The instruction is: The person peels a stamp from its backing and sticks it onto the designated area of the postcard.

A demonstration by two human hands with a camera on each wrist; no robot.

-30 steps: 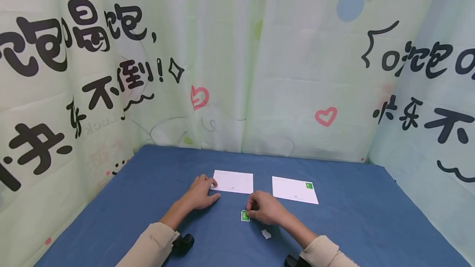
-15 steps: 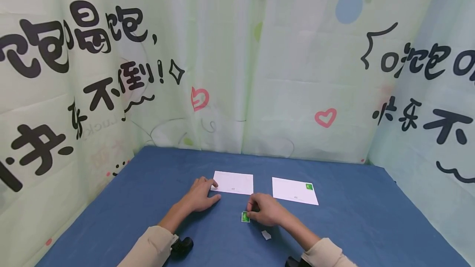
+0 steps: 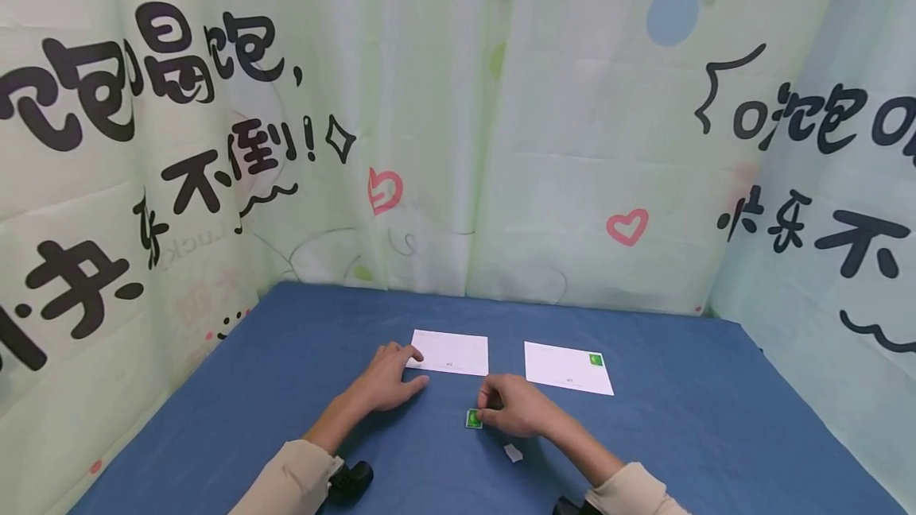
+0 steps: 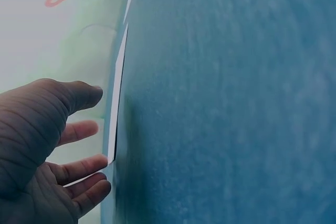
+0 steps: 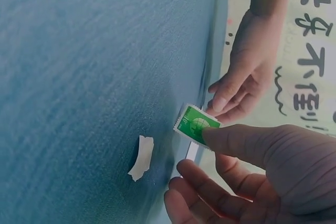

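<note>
A green postage stamp (image 5: 193, 123) with a white perforated edge is pinched between the thumb and a finger of my right hand (image 3: 517, 406). In the right wrist view its printed face shows a globe. My left hand (image 3: 390, 378) lies over the left end of a white envelope (image 3: 452, 352), its fingers spread and a fingertip at the envelope's edge, as the left wrist view also shows. Another white envelope (image 3: 561, 368) lies to the right and bears a green stamp (image 3: 595, 359) at its upper right corner.
A small torn scrap of white paper (image 3: 513, 453) lies on the blue tablecloth (image 3: 680, 435) just below my right hand. Light curtains (image 3: 558, 141) with printed characters and hearts stand around the back and sides.
Hands, stamp and envelopes hold almost the same places. The whole head view has shifted slightly downward, and the right hand stays pinched on the stamp.
</note>
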